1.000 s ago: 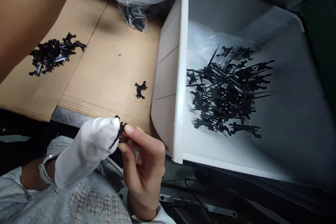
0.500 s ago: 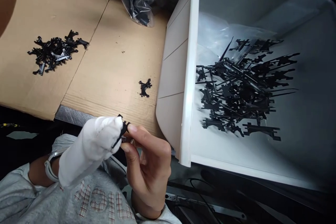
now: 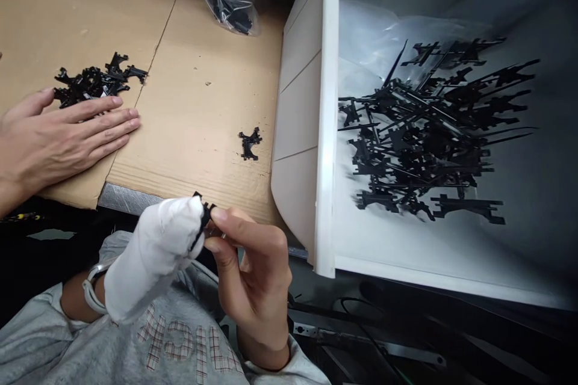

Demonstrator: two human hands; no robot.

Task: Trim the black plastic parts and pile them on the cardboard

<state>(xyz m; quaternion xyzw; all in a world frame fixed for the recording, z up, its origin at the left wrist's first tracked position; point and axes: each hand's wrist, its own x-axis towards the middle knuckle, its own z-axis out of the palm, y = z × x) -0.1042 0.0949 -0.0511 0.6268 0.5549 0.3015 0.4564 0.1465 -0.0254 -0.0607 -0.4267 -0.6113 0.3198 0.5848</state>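
Bottom centre of the frame: a moulded black plastic part [image 3: 205, 222] is held in a narrow pinch by the right hand [image 3: 257, 271], between the thumb [image 3: 215, 246] and forefinger [image 3: 244, 228], and lies against the tip of the left hand [image 3: 153, 258]. White cloth wrapping covers the left hand, so its grip cannot be told. The part lies just left of the right fingertips, its long axis near-vertical in the frame, with the lower end tilted toward lower left. Both of the person's hands touch it.

Counts: one part in the pinch; one loose part [image 3: 249, 143] at centre on a cardboard sheet [image 3: 194, 102]; one heap of parts [image 3: 93, 85] at upper left, too tangled to count; one larger heap [image 3: 419, 132] in a white bin [image 3: 329, 132] at right; one plastic bag [image 3: 230, 3] of parts at top centre. A co-worker's hand [image 3: 67, 138] lies flat on the cardboard at left.
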